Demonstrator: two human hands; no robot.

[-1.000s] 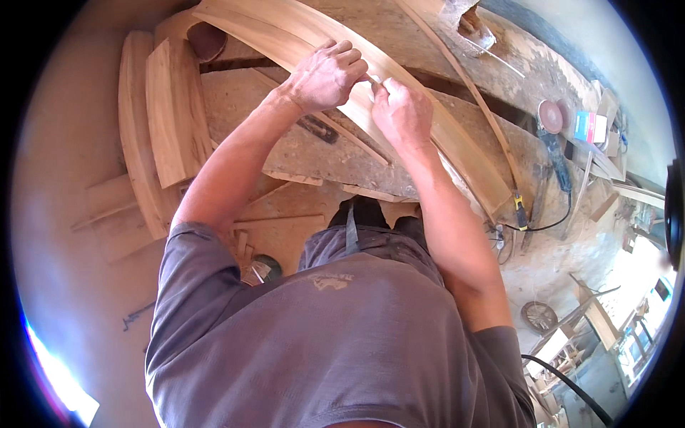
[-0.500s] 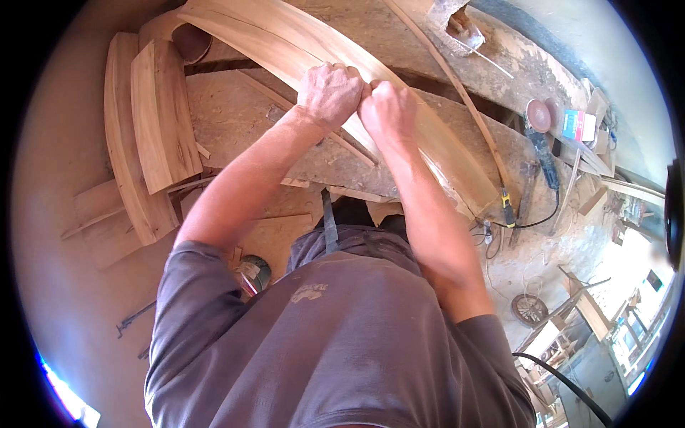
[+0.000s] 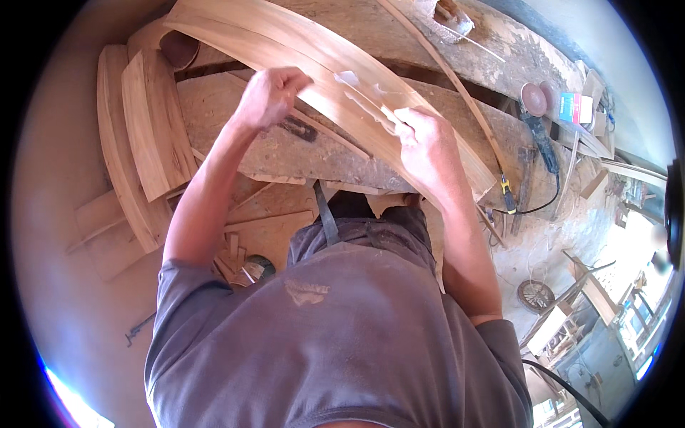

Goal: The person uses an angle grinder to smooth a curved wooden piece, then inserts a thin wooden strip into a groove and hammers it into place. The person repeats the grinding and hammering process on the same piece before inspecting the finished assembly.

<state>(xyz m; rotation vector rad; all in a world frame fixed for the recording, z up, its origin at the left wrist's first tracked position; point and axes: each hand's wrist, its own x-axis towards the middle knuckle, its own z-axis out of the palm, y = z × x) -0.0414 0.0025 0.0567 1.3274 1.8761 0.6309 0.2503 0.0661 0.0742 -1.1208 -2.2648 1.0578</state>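
A wide curved wooden board [image 3: 285,50] lies slantwise across the bench. Over its right half my right hand [image 3: 430,146] is closed, pinching a thin pale strip [image 3: 389,115] that looks like a sliver of wood. Beside the strip, glossy whitish patches [image 3: 347,78] show on the board along a lengthwise line; whether they are glue or film I cannot tell. My left hand [image 3: 270,96] is raised near the board's close edge, fingers curled in and slightly blurred; anything inside them is hidden. Below it a dark tool [image 3: 298,129] lies on the bench.
Two curved wooden pieces [image 3: 153,125] lean at the left. A long thin wooden strip [image 3: 449,75] runs behind the board. To the right are an angle grinder [image 3: 540,139], its cord and a yellow-black tool [image 3: 507,196]. A narrow stick [image 3: 332,135] lies at the bench's front.
My hands, together on the board before, have parted: the left went left off the board, the right moved right and nearer. The pale strip and glossy patches now show.
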